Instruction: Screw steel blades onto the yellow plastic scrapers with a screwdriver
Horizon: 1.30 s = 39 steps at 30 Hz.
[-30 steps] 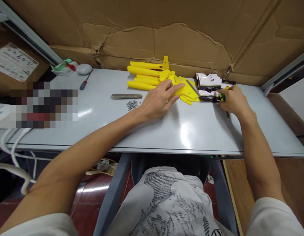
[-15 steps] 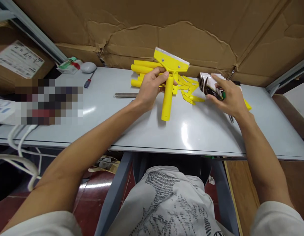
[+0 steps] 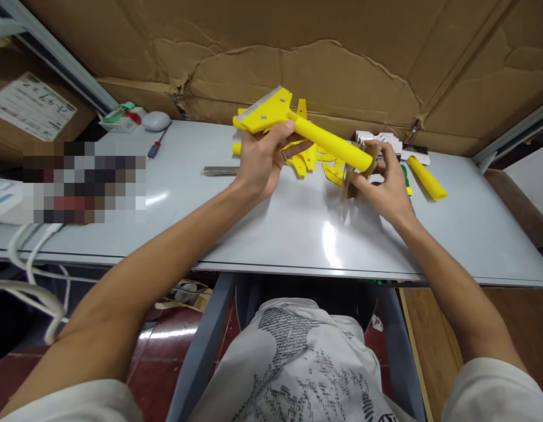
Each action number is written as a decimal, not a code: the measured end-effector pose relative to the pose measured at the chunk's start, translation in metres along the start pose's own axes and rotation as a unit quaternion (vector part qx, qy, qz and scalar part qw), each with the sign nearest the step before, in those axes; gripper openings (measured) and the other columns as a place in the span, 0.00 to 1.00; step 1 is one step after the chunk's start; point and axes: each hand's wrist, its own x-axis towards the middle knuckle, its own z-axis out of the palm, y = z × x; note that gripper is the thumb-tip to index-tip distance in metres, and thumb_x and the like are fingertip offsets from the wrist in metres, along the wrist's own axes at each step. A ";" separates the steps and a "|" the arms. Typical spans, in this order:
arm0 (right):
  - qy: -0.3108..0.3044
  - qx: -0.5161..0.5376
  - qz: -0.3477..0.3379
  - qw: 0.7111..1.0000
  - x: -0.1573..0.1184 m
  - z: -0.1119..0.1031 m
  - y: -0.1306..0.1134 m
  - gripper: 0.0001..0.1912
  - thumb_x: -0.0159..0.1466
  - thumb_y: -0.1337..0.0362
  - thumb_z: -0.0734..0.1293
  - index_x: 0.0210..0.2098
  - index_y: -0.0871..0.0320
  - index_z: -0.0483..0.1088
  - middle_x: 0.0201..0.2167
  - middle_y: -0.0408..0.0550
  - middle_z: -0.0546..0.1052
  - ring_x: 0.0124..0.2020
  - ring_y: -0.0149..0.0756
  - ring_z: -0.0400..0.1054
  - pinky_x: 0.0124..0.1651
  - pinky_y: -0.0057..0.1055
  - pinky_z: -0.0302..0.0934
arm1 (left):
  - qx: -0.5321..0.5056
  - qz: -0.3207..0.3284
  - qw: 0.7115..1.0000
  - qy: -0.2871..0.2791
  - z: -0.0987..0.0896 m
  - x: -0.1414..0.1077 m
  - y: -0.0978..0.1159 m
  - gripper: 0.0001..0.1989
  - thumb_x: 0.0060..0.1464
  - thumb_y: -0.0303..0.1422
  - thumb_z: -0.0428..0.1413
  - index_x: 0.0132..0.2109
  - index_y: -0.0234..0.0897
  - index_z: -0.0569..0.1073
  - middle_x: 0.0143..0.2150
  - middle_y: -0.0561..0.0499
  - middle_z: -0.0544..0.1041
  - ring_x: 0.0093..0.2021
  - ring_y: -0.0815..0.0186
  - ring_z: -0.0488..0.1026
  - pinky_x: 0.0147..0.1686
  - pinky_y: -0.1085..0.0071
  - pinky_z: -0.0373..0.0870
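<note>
A yellow scraper point(image 3: 328, 140) with a wide head and a metal edge is gripped near its neck by my left hand point(image 3: 260, 158). Its head points to the upper left, and the handle slopes down to the right. The fingers of my right hand point(image 3: 386, 181) hold a folded brown card point(image 3: 356, 184), blurred by motion, beside the handle's end. Behind the scraper lie yellow flat pieces point(image 3: 306, 161) and yellow tubes, partly covered by my left hand. A stack of printed cards point(image 3: 381, 139) is just behind my right hand.
A yellow tube point(image 3: 426, 177) lies at the right, near a green-handled tool point(image 3: 406, 176) partly hidden by my right hand. Metal strips point(image 3: 221, 171) lie left of centre. A screwdriver point(image 3: 157, 145), a white mouse point(image 3: 156, 121) and a small box point(image 3: 122, 119) stand farther left.
The scraper has turned from upright to slanting, its handle end now toward the right. My right hand has moved left from the card stack, with a brown card in its fingers.
</note>
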 end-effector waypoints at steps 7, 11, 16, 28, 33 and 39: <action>-0.075 0.236 0.079 0.966 0.005 -0.009 -0.006 0.46 0.63 0.43 0.81 0.76 0.36 0.65 0.61 0.48 0.83 0.54 0.50 0.82 0.51 0.50 0.83 | 0.038 0.054 0.997 0.044 0.002 0.001 -0.010 0.23 0.58 0.52 0.76 0.49 0.45 0.78 0.52 0.49 0.87 0.70 0.47 0.82 0.54 0.58 0.93; -0.107 0.332 0.119 0.930 0.006 -0.013 -0.014 0.42 0.67 0.30 0.74 0.75 0.35 0.70 0.58 0.49 0.83 0.54 0.51 0.82 0.51 0.52 0.85 | 0.032 0.065 0.997 0.027 0.004 -0.001 -0.003 0.22 0.59 0.51 0.76 0.49 0.47 0.78 0.51 0.49 0.87 0.70 0.47 0.83 0.54 0.57 0.93; -0.094 0.366 0.105 0.920 0.003 -0.005 -0.009 0.34 0.63 0.40 0.84 0.64 0.35 0.78 0.51 0.44 0.81 0.48 0.43 0.80 0.58 0.49 0.85 | 0.004 0.076 0.997 -0.003 0.005 -0.002 0.003 0.19 0.56 0.50 0.76 0.45 0.49 0.80 0.47 0.50 0.88 0.69 0.46 0.83 0.53 0.56 0.93; -0.049 0.312 0.059 0.947 -0.001 0.008 -0.010 0.48 0.51 0.34 0.89 0.63 0.39 0.70 0.51 0.47 0.82 0.59 0.52 0.81 0.63 0.54 0.82 | -0.011 0.026 1.000 0.002 -0.004 0.004 -0.017 0.26 0.54 0.56 0.78 0.47 0.46 0.79 0.52 0.49 0.90 0.67 0.46 0.85 0.60 0.52 0.92; -0.080 0.226 0.050 0.969 -0.005 0.004 -0.018 0.52 0.57 0.24 0.80 0.71 0.39 0.65 0.49 0.49 0.84 0.54 0.54 0.83 0.59 0.57 0.84 | 0.022 -0.003 1.000 -0.011 0.018 -0.013 -0.007 0.22 0.55 0.50 0.79 0.46 0.45 0.80 0.55 0.48 0.89 0.68 0.46 0.84 0.61 0.52 0.90; -0.208 0.261 0.081 0.939 -0.010 0.001 -0.031 0.69 0.55 0.25 0.82 0.83 0.40 0.50 0.48 0.48 0.87 0.48 0.54 0.86 0.55 0.57 0.84 | 0.015 -0.037 0.996 -0.075 0.020 -0.017 -0.003 0.20 0.56 0.44 0.79 0.48 0.46 0.80 0.54 0.48 0.89 0.67 0.47 0.84 0.58 0.55 0.90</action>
